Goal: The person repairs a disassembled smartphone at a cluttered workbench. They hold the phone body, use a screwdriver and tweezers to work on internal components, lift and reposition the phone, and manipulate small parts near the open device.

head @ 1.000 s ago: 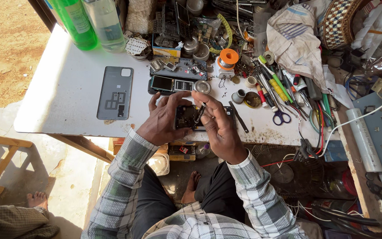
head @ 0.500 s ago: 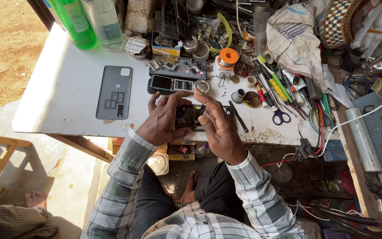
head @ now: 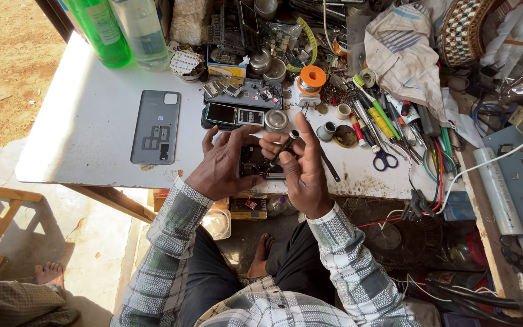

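Close by, both hands' grip holds an opened phone, left hand cradling, right hand pinching a dark tool; a grey back cover, scissors and clutter crowd the white surface.

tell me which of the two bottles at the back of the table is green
The left bottle, at the table's far left corner, is bright green; its neighbour just right of it is clear and colourless.
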